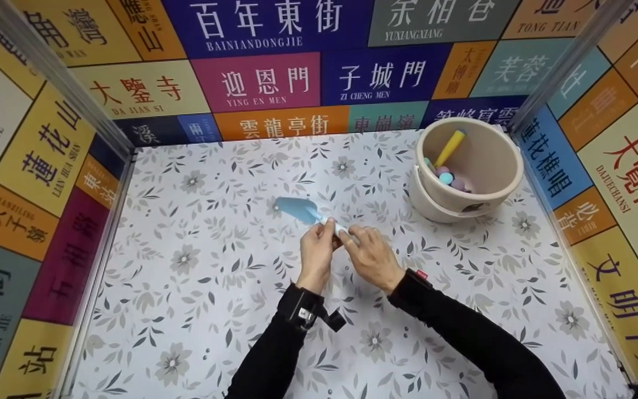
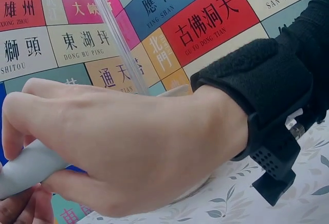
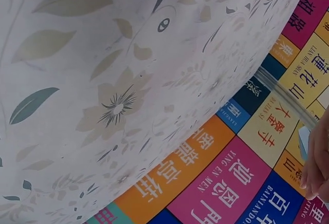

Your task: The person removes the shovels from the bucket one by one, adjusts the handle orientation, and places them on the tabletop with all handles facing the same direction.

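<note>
A toy trowel with a light blue blade and a pale handle is held above the middle of the floral surface, its blade toward the far left. My left hand pinches the handle near the blade, thumb on top. At the handle's rear end, my right hand grips it with curled fingers. In the left wrist view the pale handle passes between the left hand's thumb and fingers. Only part of a hand shows at the right wrist view's edge, beside a pale blue piece.
At the back right stands a beige bucket, holding a yellow stick-like thing and several small purple and turquoise balls. Colourful lettered panels wall the floral surface at the back and sides.
</note>
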`<state>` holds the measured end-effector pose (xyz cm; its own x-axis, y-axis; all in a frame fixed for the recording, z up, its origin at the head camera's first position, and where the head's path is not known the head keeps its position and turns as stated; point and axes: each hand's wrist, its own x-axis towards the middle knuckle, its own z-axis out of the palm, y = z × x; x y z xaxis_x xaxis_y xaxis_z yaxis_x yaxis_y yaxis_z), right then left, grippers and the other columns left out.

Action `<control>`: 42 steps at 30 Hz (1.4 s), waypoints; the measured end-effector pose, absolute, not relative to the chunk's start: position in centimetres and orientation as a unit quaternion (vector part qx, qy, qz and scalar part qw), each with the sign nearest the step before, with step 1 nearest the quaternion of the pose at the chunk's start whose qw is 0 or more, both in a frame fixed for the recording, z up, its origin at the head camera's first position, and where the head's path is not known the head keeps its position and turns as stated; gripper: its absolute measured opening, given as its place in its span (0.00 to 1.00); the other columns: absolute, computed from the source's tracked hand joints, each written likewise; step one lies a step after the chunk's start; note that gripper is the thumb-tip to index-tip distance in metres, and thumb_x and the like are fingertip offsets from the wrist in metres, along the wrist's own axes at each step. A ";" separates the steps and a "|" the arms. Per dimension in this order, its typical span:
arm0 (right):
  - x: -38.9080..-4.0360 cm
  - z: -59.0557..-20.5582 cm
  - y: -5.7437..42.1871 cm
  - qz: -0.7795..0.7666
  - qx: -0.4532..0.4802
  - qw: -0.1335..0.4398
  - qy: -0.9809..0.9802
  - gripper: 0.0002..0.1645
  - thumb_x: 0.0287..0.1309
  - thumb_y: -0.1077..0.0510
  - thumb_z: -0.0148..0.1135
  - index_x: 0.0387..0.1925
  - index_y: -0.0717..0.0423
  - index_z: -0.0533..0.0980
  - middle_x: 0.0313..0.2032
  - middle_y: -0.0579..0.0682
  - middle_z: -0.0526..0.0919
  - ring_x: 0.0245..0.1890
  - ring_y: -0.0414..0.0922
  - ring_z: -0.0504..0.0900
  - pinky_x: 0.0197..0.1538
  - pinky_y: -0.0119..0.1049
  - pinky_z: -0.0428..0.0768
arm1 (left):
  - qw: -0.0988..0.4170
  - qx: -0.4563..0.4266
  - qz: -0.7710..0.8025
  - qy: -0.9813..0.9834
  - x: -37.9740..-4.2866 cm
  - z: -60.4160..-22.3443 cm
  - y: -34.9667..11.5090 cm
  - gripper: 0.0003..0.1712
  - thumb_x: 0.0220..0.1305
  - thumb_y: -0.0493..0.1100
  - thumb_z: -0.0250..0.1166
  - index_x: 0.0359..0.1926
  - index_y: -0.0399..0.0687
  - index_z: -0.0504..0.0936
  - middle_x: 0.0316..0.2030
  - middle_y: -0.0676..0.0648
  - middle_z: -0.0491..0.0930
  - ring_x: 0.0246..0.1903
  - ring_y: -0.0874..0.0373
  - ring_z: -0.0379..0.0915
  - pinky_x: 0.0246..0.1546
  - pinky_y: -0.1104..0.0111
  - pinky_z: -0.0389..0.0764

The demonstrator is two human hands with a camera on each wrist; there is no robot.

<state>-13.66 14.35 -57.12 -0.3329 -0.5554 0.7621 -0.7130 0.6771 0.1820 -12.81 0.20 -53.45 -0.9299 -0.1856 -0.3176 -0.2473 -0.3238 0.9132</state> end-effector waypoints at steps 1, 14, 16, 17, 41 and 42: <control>-13.6 -57.0 14.3 0.094 0.392 0.423 -0.812 0.21 0.53 0.68 0.63 0.51 0.62 0.77 0.45 0.58 0.73 0.31 0.47 0.71 0.29 0.35 0.74 | 0.016 -0.185 0.791 0.583 -12.8 -53.5 0.2 0.14 0.81 0.41 0.59 0.38 0.34 0.81 0.31 0.48 0.85 0.31 0.61 0.84 0.47 0.62 0.90; -12.6 -54.5 15.6 0.168 0.402 0.341 -0.833 0.30 0.52 0.56 0.75 0.55 0.64 0.76 0.44 0.60 0.81 0.39 0.54 0.81 0.39 0.43 0.80 | -0.010 -0.140 0.759 0.636 -12.8 -53.4 -1.5 0.14 0.82 0.41 0.57 0.47 0.32 0.81 0.38 0.40 0.88 0.42 0.55 0.86 0.48 0.62 0.91; -12.4 -54.0 16.2 0.180 0.399 0.329 -0.837 0.29 0.56 0.53 0.74 0.55 0.64 0.77 0.45 0.61 0.82 0.40 0.55 0.82 0.40 0.45 0.81 | -0.019 -0.126 0.744 0.656 -12.7 -53.4 -2.1 0.14 0.82 0.41 0.58 0.50 0.31 0.80 0.40 0.37 0.88 0.42 0.54 0.86 0.48 0.62 0.91; -12.3 -53.7 16.5 0.184 0.397 0.323 -0.839 0.28 0.58 0.52 0.73 0.54 0.65 0.77 0.45 0.61 0.82 0.40 0.56 0.82 0.41 0.46 0.82 | -0.023 -0.120 0.736 0.666 -12.6 -53.4 -2.4 0.15 0.82 0.41 0.58 0.52 0.31 0.81 0.41 0.35 0.88 0.42 0.54 0.86 0.48 0.62 0.91; -10.6 -51.3 26.7 0.184 0.277 0.211 -0.919 0.26 0.53 0.56 0.78 0.50 0.65 0.80 0.42 0.64 0.84 0.42 0.63 0.84 0.41 0.57 0.82 | -0.104 0.041 0.424 0.899 -11.3 -52.8 -13.8 0.08 0.73 0.38 0.65 0.41 0.34 0.85 0.21 0.43 0.81 0.19 0.55 0.72 0.25 0.65 0.76; -10.6 -51.3 27.0 0.183 0.273 0.213 -0.920 0.26 0.52 0.56 0.78 0.49 0.65 0.80 0.42 0.64 0.84 0.41 0.64 0.84 0.40 0.57 0.82 | -0.105 0.045 0.415 0.903 -11.4 -52.7 -14.3 0.08 0.73 0.37 0.65 0.41 0.34 0.85 0.19 0.44 0.78 0.18 0.58 0.68 0.23 0.68 0.71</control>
<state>-10.58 27.04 -51.35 -0.7601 -0.4251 0.4915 -0.5810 0.7834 -0.2209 -11.42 -14.35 -52.70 -0.9740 -0.0054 0.2266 0.1685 0.6513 0.7399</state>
